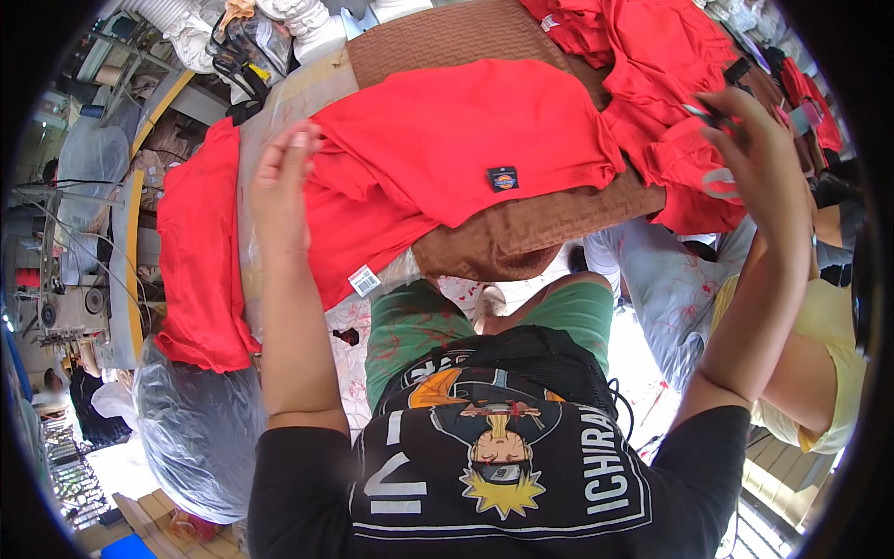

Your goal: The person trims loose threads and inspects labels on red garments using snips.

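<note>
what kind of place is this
Probably a garment workshop: a labelled red garment lies on brown cloth, more red fabric lies at right, and an apparent sewing machine stands at left.

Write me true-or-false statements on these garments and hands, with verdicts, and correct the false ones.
1. The brown cloth lies under the middle garment. True.
2. The middle garment is blue. False: it is red.
3. The white tag lies right of the dark label. False: it lies to the left and lower.
4. The left hand is by the middle garment's left side. True.
5. The right hand rests on the dark label. False: it is well to the right, by other red fabric.
</note>
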Available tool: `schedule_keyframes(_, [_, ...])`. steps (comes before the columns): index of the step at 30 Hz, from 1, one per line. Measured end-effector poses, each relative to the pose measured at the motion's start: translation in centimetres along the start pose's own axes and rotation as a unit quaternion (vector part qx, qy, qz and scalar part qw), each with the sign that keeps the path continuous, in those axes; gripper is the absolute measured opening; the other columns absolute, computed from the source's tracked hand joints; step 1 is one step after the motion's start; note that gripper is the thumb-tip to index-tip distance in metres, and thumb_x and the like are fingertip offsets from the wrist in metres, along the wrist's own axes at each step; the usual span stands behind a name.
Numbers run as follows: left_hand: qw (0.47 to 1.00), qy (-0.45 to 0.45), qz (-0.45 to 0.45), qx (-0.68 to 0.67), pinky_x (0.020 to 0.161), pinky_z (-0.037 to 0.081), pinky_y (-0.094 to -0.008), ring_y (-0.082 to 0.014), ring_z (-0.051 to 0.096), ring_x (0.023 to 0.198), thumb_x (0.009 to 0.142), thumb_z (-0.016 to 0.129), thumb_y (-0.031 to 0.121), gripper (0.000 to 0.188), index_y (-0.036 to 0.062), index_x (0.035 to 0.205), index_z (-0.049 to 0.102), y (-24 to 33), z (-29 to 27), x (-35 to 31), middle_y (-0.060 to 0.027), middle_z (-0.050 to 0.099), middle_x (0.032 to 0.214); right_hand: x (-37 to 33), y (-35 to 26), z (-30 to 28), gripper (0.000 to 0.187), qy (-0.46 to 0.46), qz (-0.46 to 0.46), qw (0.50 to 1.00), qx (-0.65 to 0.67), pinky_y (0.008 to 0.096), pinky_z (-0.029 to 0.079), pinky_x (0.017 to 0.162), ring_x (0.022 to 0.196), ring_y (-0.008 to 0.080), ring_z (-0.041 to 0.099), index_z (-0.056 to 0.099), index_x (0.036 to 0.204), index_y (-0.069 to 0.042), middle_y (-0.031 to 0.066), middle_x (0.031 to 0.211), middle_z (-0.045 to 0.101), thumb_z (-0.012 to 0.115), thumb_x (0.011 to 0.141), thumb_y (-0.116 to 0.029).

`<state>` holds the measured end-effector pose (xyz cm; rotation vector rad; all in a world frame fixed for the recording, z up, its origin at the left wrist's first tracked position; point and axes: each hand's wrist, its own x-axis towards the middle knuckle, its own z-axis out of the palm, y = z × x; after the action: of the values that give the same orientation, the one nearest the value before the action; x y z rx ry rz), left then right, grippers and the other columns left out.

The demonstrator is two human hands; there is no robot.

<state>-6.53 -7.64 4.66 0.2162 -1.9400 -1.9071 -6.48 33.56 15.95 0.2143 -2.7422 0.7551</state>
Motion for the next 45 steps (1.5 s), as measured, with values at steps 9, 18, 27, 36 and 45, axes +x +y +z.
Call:
schedule_keyframes(9, [0.864,-0.181,-0.036,0.469,0.070,0.050,-0.0345,-0.0229,0.067,0.075,0.083,0.070,0.028,0.028,0.0007,0.089,0.068,-4.1,3.5,-5.0,-0.0140,0.067,0.078,-0.4,7.2,11.9,0.037,-0.125,0.073,0.989,-0.038,0.0382,0.050,0.079,0.092,0.0327,0.066,0.064,0.104,-0.001,0.0183,0.098,0.067,0.073,0.076,-0.024])
schedule_keyframes(18, [0.984,0.055,0.098,-0.136,0.087,0.050,-0.0340,-0.0200,0.063,0.098,0.096,0.055,0.026,0.028,0.0035,0.112,0.061,1.6,-2.0,0.6,-0.0098,0.066,0.105,0.6,7.3,10.3,0.019,0.012,0.141,0.883,0.448,0.0229,0.030,0.041,0.044,0.0067,0.044,0.062,0.095,-0.006,-0.0020,0.066,0.057,0.069,0.084,-0.020])
schedule_keyframes(27, [0.987,0.021,-0.120,-0.106,0.088,0.050,-0.0319,-0.0166,0.062,0.100,0.092,0.062,0.024,0.029,0.0031,0.112,0.060,0.5,-0.9,0.9,-0.0076,0.064,0.109,0.1,8.2,10.2,0.015,-0.013,0.228,0.831,0.508,0.0194,0.020,0.038,0.041,0.0009,0.033,0.060,0.082,-0.018,-0.0107,0.061,0.049,0.070,0.085,-0.029])
schedule_keyframes(36, [0.997,0.048,-0.001,0.054,0.088,0.047,-0.0286,-0.0154,0.060,0.100,0.090,0.065,0.016,0.031,0.0013,0.117,0.057,-6.6,-1.3,-0.2,-0.0077,0.064,0.109,-0.9,9.2,13.4,0.020,-0.096,0.258,0.871,0.407,0.0203,0.027,0.041,0.047,0.0017,0.038,0.066,0.091,-0.009,-0.0056,0.068,0.056,0.070,0.085,-0.027])
schedule_keyframes(45, [0.845,-0.290,0.303,0.333,0.091,0.046,-0.0394,-0.0280,0.059,0.104,0.081,0.067,0.008,0.024,0.0082,0.106,0.066,-3.8,11.6,-5.2,-0.0091,0.064,0.109,-2.6,3.6,13.6,0.026,0.007,0.003,0.983,0.181,0.0339,0.051,0.076,0.090,0.0252,0.064,0.065,0.102,-0.003,0.0125,0.103,0.065,0.071,0.080,-0.017])
